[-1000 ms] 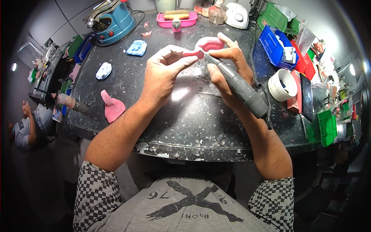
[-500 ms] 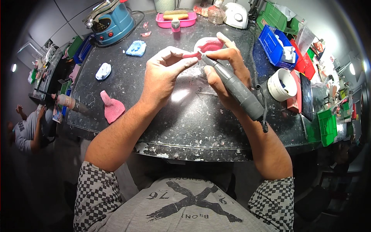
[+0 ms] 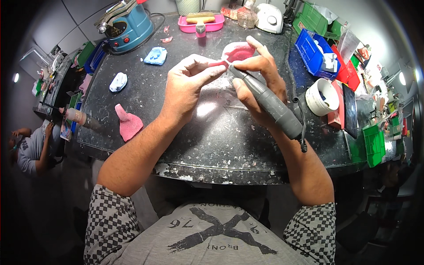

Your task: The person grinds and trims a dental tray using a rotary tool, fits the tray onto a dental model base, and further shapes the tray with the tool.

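Observation:
My left hand (image 3: 180,86) pinches the narrow handle end of a pink dental impression tray (image 3: 238,51) between thumb and fingers. Wrapped round a dark grey rotary handpiece (image 3: 277,107), my right hand (image 3: 270,75) points its tip at the tray close to my left fingertips; whether the tip touches is too small to tell. Some right fingers reach up beside the tray's right edge. Left of my left forearm, a second pink tray (image 3: 131,126) lies on the dark worktop with its handle sticking up.
Blue moulded pieces (image 3: 156,55) lie at left, near a blue machine (image 3: 131,30). A pink tub with a brush (image 3: 189,27) stands at the back. On the right are a white bucket (image 3: 314,105), a blue bin (image 3: 309,52) and the handpiece cable (image 3: 303,126). Someone sits far left.
The held tray has tilted a little, and the handpiece has shifted slightly with my right hand. At far left, the other person's arm has moved.

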